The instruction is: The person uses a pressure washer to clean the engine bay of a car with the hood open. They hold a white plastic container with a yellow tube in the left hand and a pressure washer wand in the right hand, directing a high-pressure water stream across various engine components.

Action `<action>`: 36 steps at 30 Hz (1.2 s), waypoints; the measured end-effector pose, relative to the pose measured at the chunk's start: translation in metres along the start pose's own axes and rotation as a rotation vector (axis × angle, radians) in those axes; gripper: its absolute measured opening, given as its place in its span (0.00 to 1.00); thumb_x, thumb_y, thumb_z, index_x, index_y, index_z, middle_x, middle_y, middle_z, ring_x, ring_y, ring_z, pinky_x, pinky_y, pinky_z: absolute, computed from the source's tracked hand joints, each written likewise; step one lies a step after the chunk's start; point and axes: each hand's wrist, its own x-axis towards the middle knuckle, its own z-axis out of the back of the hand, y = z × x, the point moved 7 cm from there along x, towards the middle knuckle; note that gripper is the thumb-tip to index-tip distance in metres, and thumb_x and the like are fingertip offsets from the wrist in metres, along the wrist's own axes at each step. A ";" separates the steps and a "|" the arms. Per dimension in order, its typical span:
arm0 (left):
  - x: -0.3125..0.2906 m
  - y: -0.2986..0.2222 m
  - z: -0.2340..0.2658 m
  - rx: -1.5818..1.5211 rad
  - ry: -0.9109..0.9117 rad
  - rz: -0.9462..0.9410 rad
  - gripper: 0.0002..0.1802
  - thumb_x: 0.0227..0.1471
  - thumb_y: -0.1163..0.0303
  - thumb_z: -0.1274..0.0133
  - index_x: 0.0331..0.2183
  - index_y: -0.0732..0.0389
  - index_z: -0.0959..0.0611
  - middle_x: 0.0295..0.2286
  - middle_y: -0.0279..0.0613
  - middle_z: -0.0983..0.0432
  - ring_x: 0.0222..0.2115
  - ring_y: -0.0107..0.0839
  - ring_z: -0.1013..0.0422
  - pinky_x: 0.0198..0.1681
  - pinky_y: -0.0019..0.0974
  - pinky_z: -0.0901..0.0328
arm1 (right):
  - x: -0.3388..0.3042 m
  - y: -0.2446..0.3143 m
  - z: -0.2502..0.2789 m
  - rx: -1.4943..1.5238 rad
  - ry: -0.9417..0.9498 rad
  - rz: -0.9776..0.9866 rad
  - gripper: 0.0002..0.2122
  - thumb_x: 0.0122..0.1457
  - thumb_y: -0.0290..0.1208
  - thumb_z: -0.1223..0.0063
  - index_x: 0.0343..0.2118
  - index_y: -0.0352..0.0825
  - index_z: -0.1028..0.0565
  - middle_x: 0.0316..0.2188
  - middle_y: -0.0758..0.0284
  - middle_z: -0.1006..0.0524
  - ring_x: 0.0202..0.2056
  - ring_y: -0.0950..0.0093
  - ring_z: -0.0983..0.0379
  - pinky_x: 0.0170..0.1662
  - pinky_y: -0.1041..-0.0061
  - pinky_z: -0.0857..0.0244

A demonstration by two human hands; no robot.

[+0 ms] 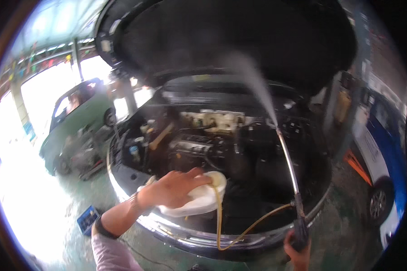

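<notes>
My left hand [172, 189] is closed on a white plastic jug [195, 205] held over the front of a car's engine bay [221, 153]. A thin yellowish hose [220, 223] runs from the jug's mouth, sags over the front edge of the car and joins a spray gun [299, 219]. My right hand [297, 253] grips the gun's dark handle at the lower right. The gun's long metal wand [286, 158] points up and away across the bay. A white mist [257, 86] shoots from its tip toward the raised hood [235, 40].
A green car [79, 108] with its front parts exposed stands at the left. To the right is a blue and white vehicle [380, 153], with an orange bar [358, 168] beside it. A blue box [88, 220] sits on the green floor, and a dark cable [144, 258] trails nearby.
</notes>
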 end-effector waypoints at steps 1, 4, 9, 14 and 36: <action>0.000 0.001 0.002 0.004 0.001 0.011 0.33 0.46 0.69 0.41 0.55 0.51 0.30 0.55 0.52 0.35 0.36 0.58 0.25 0.43 0.54 0.30 | -0.001 -0.001 0.005 0.090 -0.085 -0.038 0.20 0.50 0.20 0.39 0.48 0.33 0.27 0.37 0.66 0.24 0.37 0.76 0.27 0.40 0.74 0.32; -0.002 -0.006 0.008 0.000 -0.048 0.007 0.33 0.42 0.75 0.42 0.53 0.50 0.27 0.52 0.48 0.31 0.34 0.58 0.23 0.41 0.51 0.28 | -0.015 -0.008 0.018 0.181 -0.253 -0.078 0.21 0.50 0.17 0.42 0.49 0.32 0.28 0.40 0.65 0.24 0.38 0.75 0.26 0.38 0.75 0.32; -0.001 -0.017 0.013 -0.005 -0.060 0.021 0.32 0.41 0.76 0.41 0.52 0.51 0.27 0.51 0.51 0.30 0.37 0.58 0.24 0.43 0.51 0.29 | -0.032 -0.042 0.044 0.239 -0.542 -0.112 0.21 0.52 0.16 0.43 0.51 0.33 0.29 0.43 0.64 0.26 0.42 0.74 0.27 0.40 0.73 0.31; 0.000 -0.015 0.011 0.001 -0.060 0.040 0.32 0.40 0.75 0.40 0.51 0.51 0.27 0.51 0.52 0.29 0.38 0.59 0.24 0.44 0.51 0.29 | -0.042 -0.032 0.048 0.318 -0.443 0.130 0.19 0.51 0.17 0.42 0.48 0.34 0.28 0.39 0.66 0.24 0.39 0.76 0.27 0.38 0.76 0.31; -0.003 -0.008 0.007 -0.033 -0.075 -0.028 0.32 0.42 0.75 0.40 0.52 0.53 0.26 0.51 0.48 0.30 0.36 0.57 0.24 0.42 0.53 0.29 | -0.010 0.000 -0.025 0.003 -0.044 -0.001 0.18 0.50 0.20 0.39 0.45 0.31 0.28 0.33 0.71 0.23 0.33 0.81 0.26 0.34 0.79 0.30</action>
